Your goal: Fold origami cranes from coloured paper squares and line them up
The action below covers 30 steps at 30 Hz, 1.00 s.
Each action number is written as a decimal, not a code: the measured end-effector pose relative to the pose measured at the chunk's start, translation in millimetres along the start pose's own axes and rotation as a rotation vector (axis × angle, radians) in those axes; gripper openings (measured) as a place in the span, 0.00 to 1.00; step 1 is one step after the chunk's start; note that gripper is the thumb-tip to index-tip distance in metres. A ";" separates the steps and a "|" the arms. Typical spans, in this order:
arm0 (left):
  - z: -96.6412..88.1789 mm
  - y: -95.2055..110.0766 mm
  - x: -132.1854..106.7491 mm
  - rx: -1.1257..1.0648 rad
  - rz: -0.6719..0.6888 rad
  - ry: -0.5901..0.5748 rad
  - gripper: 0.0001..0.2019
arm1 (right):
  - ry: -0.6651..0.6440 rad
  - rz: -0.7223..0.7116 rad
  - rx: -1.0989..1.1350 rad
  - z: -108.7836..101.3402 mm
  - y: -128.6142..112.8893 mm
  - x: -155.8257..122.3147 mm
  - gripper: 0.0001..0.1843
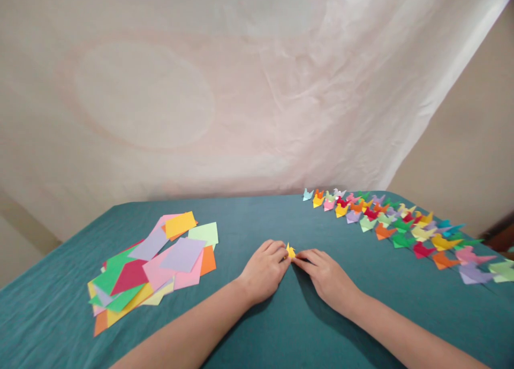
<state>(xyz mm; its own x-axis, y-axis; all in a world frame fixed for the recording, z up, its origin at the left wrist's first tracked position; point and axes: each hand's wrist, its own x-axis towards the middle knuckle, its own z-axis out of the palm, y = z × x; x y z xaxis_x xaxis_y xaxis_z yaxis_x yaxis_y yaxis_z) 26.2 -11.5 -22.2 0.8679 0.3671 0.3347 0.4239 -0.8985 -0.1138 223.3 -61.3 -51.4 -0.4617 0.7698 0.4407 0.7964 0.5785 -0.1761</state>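
A small yellow origami bird (290, 250) is held between my two hands, low over the middle of the table. My left hand (265, 267) grips its left side with curled fingers that partly cover it. From the right, my right hand (323, 275) pinches the lower edge between thumb and fingers. A pointed yellow tip sticks up between the hands; the rest of the bird's shape is partly hidden by the fingers.
Loose coloured paper sheets (182, 255) lie in an overlapping pile on the left. Several rows of folded paper birds (401, 225) stand on the right. A teal cloth (257, 337) covers the table, and a pale hanging sheet (241, 90) rises behind its far edge.
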 end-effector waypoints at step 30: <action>-2.0 4.5 1.3 0.038 -0.020 -0.013 0.11 | -0.157 -0.010 -0.234 -7.1 -8.7 7.8 0.15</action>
<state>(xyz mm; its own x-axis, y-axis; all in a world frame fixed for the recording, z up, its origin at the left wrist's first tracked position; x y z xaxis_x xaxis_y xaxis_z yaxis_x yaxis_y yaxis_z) 28.7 -15.5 -20.4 0.8626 0.3878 0.3249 0.4500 -0.8816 -0.1424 215.5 -62.2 -40.2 -0.5107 0.8070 0.2965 0.8515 0.5226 0.0442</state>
